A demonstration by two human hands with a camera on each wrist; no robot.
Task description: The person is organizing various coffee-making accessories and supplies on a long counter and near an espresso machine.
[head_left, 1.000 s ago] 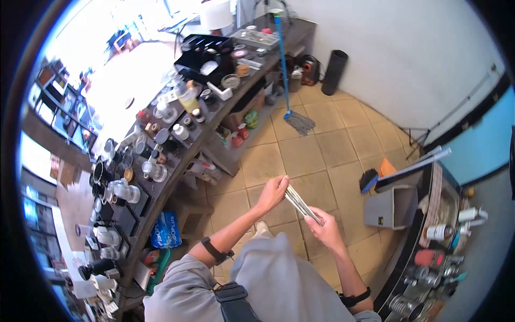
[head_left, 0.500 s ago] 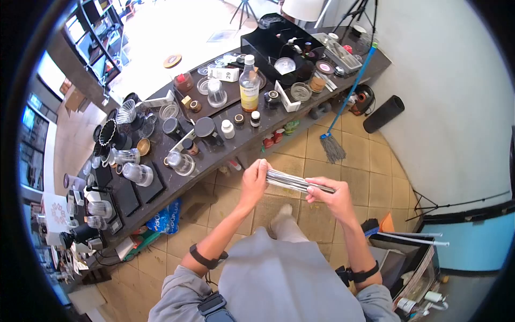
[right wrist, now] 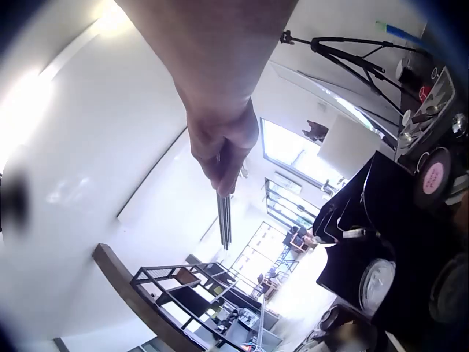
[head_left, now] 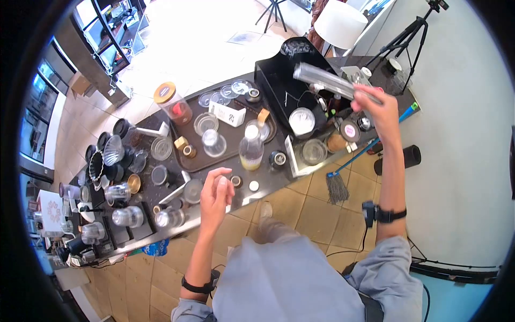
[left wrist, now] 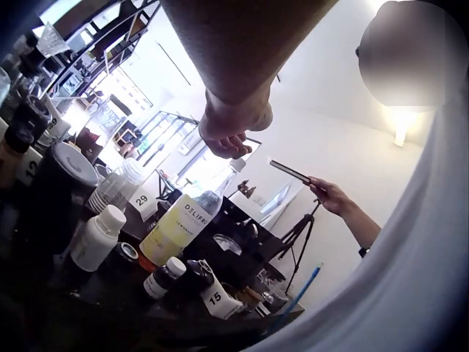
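My right hand [head_left: 378, 110] grips one end of a bundle of thin metal sticks [head_left: 324, 80], held above the black open bin [head_left: 276, 88] at the back of the counter. In the right wrist view the sticks [right wrist: 224, 220] stick out past the fingertips. My left hand [head_left: 215, 201] holds nothing; its fingers are loosely bent in the air over the counter's front edge, near a clear bottle [head_left: 251, 150] with a white cap. The left wrist view shows the left hand [left wrist: 233, 128] empty, with the sticks [left wrist: 289, 171] in the right hand beyond it.
Jars, cups and lids crowd the dark counter, with a brown tray [head_left: 236, 134] at its middle. A blue-handled mop [head_left: 338, 185] leans at the counter's right end. A black tripod [head_left: 413, 43] and a white lampshade [head_left: 340, 24] stand behind.
My left hand has let go of the sticks and moved to the left. My right hand has lifted them up and forward over the counter, and the view has come closer to it.
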